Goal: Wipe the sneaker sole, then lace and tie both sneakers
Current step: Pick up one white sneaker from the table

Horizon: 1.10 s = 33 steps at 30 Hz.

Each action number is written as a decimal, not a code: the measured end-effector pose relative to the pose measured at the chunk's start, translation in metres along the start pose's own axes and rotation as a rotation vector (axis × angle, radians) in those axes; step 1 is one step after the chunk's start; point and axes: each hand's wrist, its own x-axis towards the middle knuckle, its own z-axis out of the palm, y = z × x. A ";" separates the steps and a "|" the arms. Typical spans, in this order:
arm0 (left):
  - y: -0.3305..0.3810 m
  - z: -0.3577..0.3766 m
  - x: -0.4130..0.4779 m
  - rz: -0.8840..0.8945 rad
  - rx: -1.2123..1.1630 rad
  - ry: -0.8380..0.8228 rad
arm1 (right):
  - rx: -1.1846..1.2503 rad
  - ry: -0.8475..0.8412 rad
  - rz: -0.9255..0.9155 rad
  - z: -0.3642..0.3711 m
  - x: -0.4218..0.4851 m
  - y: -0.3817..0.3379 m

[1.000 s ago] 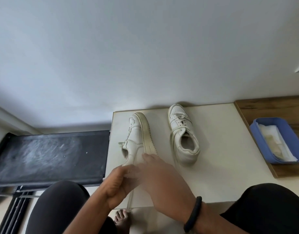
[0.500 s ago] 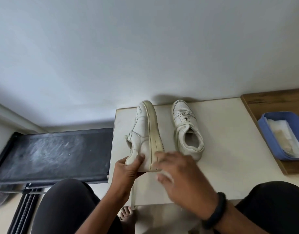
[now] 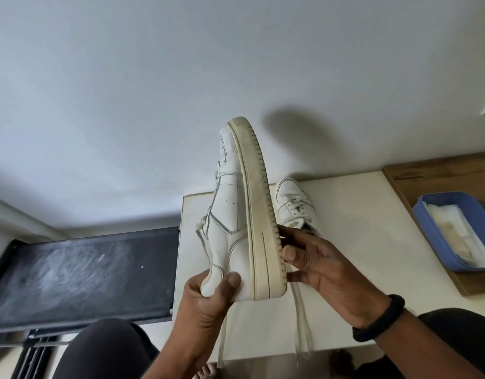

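A white sneaker is held up above the white table, lying on its side with the toe pointing away from me. Its yellowed sole edge faces right. My left hand grips the heel. My right hand presses its fingertips against the sole near the heel, and a small pale bit of wipe shows between the fingers. Loose laces hang down past the table's front edge. The second white sneaker stands upright on the table behind, partly hidden by the held one and my right hand.
A blue tray with pale wipes sits on a wooden board at the right. A black rack stands left of the table. My knees are below the table's front edge, and a white wall is behind.
The sneaker has been lifted off the table and raised toward me, with my left hand on its heel. My right hand has moved from in front of the heel onto the sole.
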 end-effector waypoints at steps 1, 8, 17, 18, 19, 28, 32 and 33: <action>0.000 0.000 0.000 0.001 0.019 0.002 | -0.005 -0.025 -0.008 0.000 -0.001 -0.002; 0.012 0.004 -0.003 0.091 0.208 -0.048 | 0.013 0.011 -0.121 -0.001 -0.002 0.005; 0.029 0.000 0.009 -0.013 -0.007 -0.079 | -0.020 -0.014 -0.074 0.006 -0.001 0.016; 0.030 -0.001 0.010 -0.002 0.016 -0.102 | -0.029 -0.028 -0.064 0.007 -0.002 0.017; 0.033 -0.001 0.010 0.010 0.044 -0.099 | -0.033 -0.043 -0.055 0.010 -0.002 0.018; 0.033 -0.002 0.010 -0.013 0.061 -0.040 | -0.023 -0.072 -0.004 0.010 -0.004 0.018; 0.026 -0.002 0.011 -0.061 0.029 -0.003 | -0.114 0.034 0.108 -0.002 -0.004 0.009; 0.021 -0.001 0.012 -0.059 0.029 -0.002 | -0.108 0.140 0.118 -0.011 -0.004 0.006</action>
